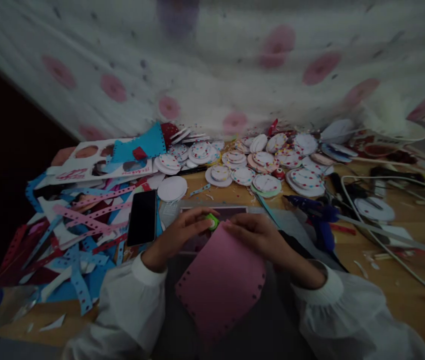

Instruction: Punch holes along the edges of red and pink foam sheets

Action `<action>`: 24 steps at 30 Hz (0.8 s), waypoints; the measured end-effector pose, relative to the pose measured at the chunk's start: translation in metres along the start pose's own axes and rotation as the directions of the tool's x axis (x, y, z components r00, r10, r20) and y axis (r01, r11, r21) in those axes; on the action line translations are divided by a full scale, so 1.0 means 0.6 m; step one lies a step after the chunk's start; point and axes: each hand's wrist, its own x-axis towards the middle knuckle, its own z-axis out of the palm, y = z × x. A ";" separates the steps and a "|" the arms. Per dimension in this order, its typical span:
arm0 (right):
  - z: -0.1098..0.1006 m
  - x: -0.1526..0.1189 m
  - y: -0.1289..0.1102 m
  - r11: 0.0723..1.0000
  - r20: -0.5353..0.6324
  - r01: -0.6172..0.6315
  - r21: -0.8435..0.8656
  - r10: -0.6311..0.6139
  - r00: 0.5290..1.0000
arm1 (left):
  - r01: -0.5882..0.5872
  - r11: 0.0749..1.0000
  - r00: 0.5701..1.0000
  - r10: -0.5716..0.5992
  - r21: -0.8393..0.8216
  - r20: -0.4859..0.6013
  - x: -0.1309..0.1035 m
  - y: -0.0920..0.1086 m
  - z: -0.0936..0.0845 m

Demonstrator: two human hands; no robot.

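Note:
A pink sheet with small dark holes along its edges hangs between my hands over the near side of the table. My right hand pinches the sheet's top corner between thumb and fingers. Closed around a small bright green object with a round pale centre, my left hand is just left of that corner. The green thing touches or nearly touches the sheet's edge. Beneath the hands lies a flat dark-framed piece, partly hidden by them and the sheet.
A black phone lies left of my hands, beside a heap of punched paper strips. White discs with coloured beads line the back. A blue glue gun, a white cable and a lamp or bowl shape are on the right.

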 end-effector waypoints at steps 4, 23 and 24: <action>0.001 -0.003 0.000 0.998 0.019 -0.033 0.050 0.032 0.999 | -0.004 1.000 1.000 0.003 0.031 0.023 -0.004 -0.003 -0.001; 0.003 -0.001 -0.002 0.999 0.027 0.020 0.033 -0.021 0.999 | -0.103 0.995 0.995 0.103 0.012 -0.005 -0.012 -0.015 -0.001; 0.003 -0.001 -0.002 0.999 0.026 0.035 0.020 -0.035 0.999 | -0.102 0.995 0.995 0.102 0.007 -0.001 -0.012 -0.015 -0.001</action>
